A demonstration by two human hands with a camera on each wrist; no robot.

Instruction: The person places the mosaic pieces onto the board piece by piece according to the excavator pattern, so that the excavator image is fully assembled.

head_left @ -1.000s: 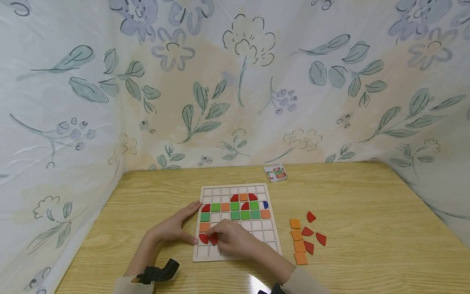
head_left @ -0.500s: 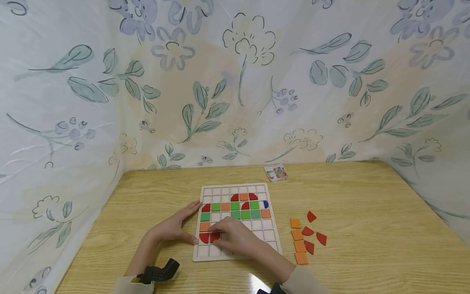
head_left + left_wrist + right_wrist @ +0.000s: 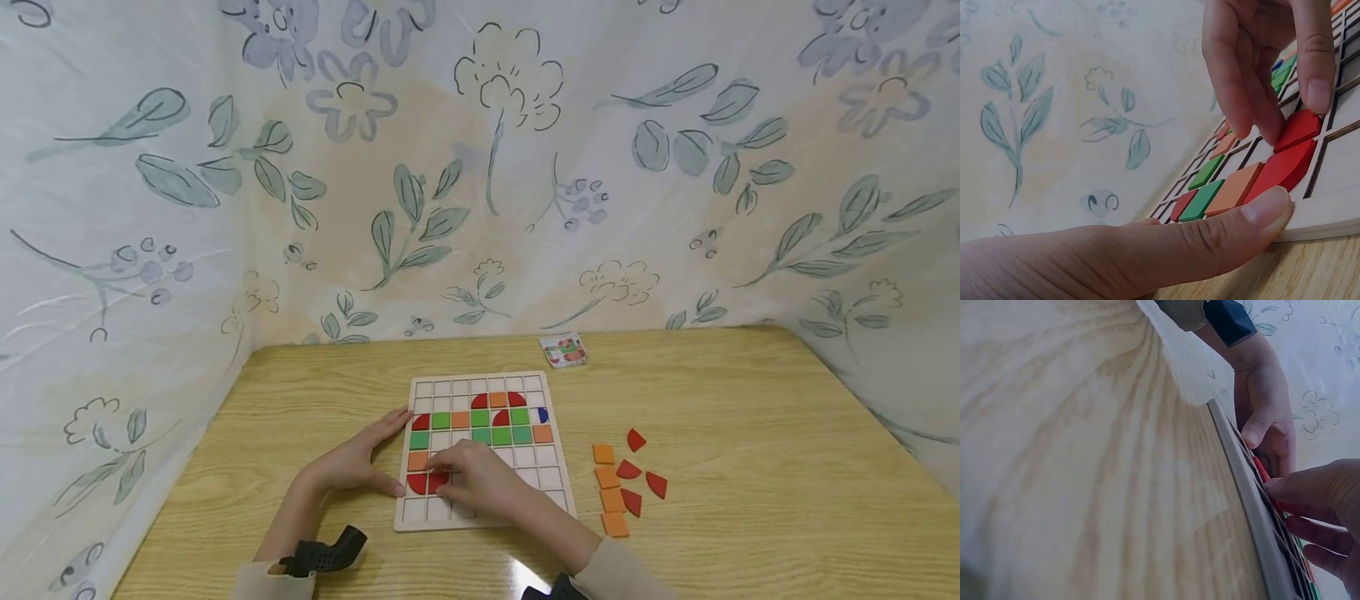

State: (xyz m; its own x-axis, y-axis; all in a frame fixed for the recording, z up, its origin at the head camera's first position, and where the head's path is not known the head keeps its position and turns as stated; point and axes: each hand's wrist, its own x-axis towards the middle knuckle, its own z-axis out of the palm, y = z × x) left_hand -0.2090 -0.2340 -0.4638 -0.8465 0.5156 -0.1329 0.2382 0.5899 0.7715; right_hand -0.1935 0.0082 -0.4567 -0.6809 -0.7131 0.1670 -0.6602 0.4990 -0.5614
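A square wooden grid board (image 3: 551,492) lies on the table, with red, green, orange and blue tiles in some of its cells. My left hand (image 3: 360,457) rests along the board's left edge, fingers stretched toward the upper part and thumb at the lower part. In the left wrist view that thumb (image 3: 1266,206) lies beside a red quarter-circle tile (image 3: 1282,172) in the edge column. My right hand (image 3: 480,483) reaches over the board and pinches a second red quarter-circle tile (image 3: 1298,129) between thumb and fingers, down in the neighbouring cell.
Right of the board, several orange square tiles (image 3: 611,500) form a column. Several loose red quarter-circle tiles (image 3: 656,485) lie beside them. A small pattern card (image 3: 564,351) lies near the table's back edge. Floral cloth (image 3: 420,167) hangs behind the table.
The right fingers have shifted off the edge-column red tile onto the second one, which has straightened into its cell. The left hand stays at the board's edge.
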